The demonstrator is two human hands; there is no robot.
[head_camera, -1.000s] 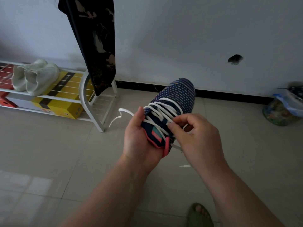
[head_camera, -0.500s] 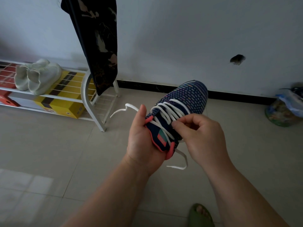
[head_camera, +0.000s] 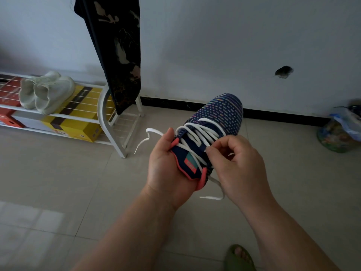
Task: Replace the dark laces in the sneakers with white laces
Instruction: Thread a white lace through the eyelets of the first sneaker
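While the sneaker [head_camera: 213, 132] sits cradled heel-first in my left hand [head_camera: 166, 165], toe toward the wall, I should draw each white lace [head_camera: 197, 137] crossing snug and even. My right hand [head_camera: 238, 167] pinches a crossing by the tongue between thumb and forefinger.

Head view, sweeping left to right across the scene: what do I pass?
Pale sneakers on the shoe rack → yellow box → hanging dark cloth → left hand → blue sneaker with white lace → right hand → plastic bag.
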